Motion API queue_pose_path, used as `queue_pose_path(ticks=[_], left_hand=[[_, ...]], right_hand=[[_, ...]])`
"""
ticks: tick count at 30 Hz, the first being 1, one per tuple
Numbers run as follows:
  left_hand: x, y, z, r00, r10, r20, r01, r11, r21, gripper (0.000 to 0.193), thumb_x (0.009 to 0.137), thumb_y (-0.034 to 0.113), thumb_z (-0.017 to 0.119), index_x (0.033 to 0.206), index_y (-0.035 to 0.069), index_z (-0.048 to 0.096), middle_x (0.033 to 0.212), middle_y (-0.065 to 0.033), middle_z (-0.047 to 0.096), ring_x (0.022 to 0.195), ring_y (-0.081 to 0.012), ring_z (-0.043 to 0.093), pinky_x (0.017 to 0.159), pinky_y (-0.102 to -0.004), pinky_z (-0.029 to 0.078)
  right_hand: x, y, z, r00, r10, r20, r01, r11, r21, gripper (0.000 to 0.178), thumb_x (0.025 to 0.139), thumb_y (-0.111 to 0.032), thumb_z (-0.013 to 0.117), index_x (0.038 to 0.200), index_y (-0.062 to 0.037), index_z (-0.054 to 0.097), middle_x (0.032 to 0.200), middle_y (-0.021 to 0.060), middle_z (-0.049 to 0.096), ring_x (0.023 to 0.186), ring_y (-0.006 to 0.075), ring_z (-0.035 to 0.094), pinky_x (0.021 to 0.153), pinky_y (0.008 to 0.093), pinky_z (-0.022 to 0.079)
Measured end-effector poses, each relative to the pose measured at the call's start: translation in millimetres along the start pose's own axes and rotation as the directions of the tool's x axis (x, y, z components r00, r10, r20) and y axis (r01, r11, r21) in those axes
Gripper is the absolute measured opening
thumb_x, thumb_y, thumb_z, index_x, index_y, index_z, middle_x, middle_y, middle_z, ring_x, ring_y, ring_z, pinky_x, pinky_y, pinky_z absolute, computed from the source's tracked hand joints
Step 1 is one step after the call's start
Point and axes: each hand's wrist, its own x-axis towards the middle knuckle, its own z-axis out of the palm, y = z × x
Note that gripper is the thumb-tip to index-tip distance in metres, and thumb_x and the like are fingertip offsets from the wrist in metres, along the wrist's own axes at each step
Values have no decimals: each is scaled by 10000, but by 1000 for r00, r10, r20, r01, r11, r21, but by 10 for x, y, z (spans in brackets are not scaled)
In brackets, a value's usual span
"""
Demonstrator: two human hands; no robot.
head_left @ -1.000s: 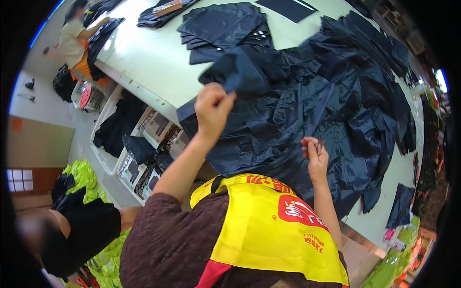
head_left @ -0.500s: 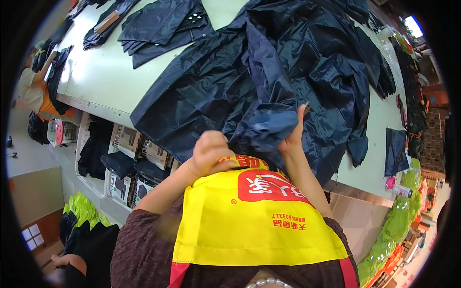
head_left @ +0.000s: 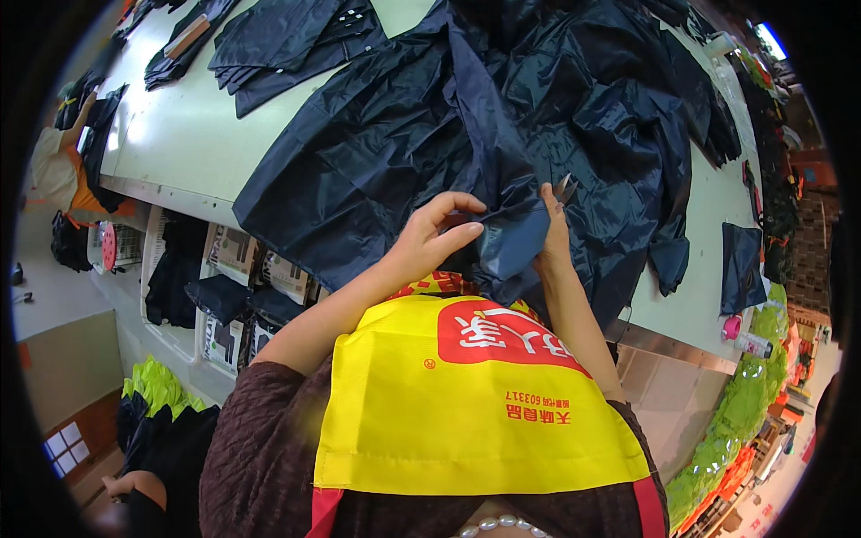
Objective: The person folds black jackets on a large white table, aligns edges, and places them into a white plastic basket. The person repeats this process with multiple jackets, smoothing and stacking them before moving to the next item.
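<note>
A large dark blue garment (head_left: pixel 359 170) of thin, shiny cloth spreads over the table and hangs past its near edge toward my apron. My right hand (head_left: pixel 554 235) is closed on a bunched fold of it, the lower fingers partly hidden by cloth. Metal blade tips, like those of small thread snips (head_left: pixel 565 186), stick out beside that hand's fingertips. My left hand (head_left: pixel 435 235) is at the left of the same fold, thumb and forefinger apart; whether they touch the cloth I cannot tell.
Folded dark garments (head_left: pixel 287 45) lie stacked at the far left of the pale table (head_left: pixel 170 148). Below its edge, a shelf holds packaged goods (head_left: pixel 224 345). Bright green bundles (head_left: pixel 740 403) line the right side. A person (head_left: pixel 58 170) stands at the far left.
My left hand has gone from a loose fist near my apron up and right to the fold, its fingers spreading. The bunched cloth in my right hand has turned, and the blade tips show more clearly.
</note>
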Motion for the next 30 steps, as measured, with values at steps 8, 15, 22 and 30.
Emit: queue_pose_path(ticks=[8,15,22,30], left_hand=[[31,-143,-9,999,-32,-41,36,993,116,161,892,140,586,950,-8,608,847,-39,623,777,-102,562,720,-205,445],[136,-48,-106,989,-95,116,100,994,-40,183,904,174,573,962,7,621,866,-39,631,785,-94,565,729,-203,453],[196,104,-259,830,-463,310,527,834,-165,151,859,177,620,918,46,667,817,-18,650,726,-76,600,706,-186,484],[109,78,-221,847,-500,181,530,767,-362,174,858,227,613,847,64,674,751,7,642,655,-58,573,638,-161,447]], right_hand=[[-47,-121,-111,749,-614,249,634,556,-537,237,899,-262,589,927,-28,615,832,41,618,729,127,572,656,217,437],[-396,-482,107,826,-7,564,454,603,-656,260,912,-265,557,926,-8,600,759,24,598,696,108,543,628,204,414],[-305,-395,-45,848,83,523,248,811,-531,290,918,-319,552,854,-39,592,716,-45,518,666,31,455,594,168,362],[-444,-447,42,831,-312,461,545,625,-559,232,863,-201,635,1038,-52,656,915,23,623,713,67,519,596,165,389]])
